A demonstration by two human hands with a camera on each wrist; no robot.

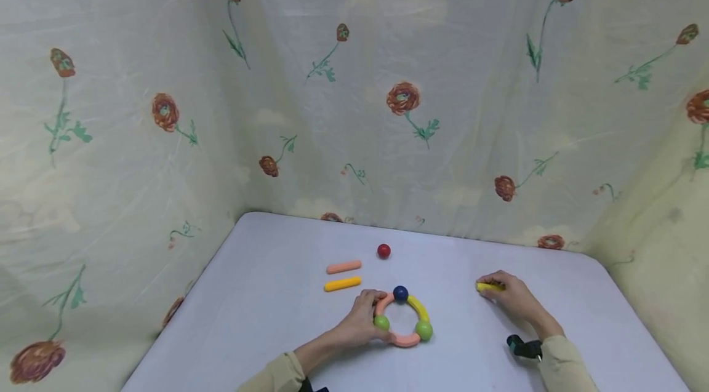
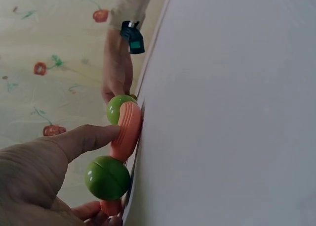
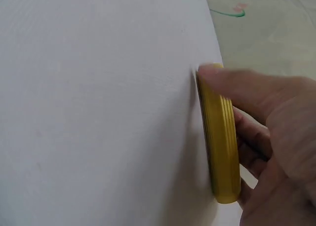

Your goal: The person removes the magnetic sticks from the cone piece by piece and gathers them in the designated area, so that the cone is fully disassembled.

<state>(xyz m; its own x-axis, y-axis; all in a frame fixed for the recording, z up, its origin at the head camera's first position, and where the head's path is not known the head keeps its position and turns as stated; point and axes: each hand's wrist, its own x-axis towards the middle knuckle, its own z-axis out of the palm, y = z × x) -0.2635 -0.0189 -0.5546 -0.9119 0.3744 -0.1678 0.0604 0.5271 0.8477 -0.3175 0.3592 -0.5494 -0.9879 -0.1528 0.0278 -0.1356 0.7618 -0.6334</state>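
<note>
Nearest, the left hand (image 1: 360, 320) is gripping the left side of a ball-and-curve ring (image 1: 407, 341) that's lying on the white table (image 1: 266, 293). I'd be going easy there, cause squeezing hard could be popping a joint. It's showing 2 grooved salmon curves (image 2: 129, 130), 1 yellow curve (image 1: 418, 308), 2 glossy green balls (image 1: 423, 330) and 1 navy ball (image 1: 400, 294). Farther right, the right hand (image 1: 511, 295) is pinching a ribbed yellow stick (image 3: 219, 142), thumb covering 1 end; freeing that end would probably be helping. Can't tell if it's touching the table. Beyond, 1 amber stick (image 1: 342, 284), 1 salmon stick (image 1: 344, 267) and 1 red ball (image 1: 384, 251) are sitting loose.
</note>
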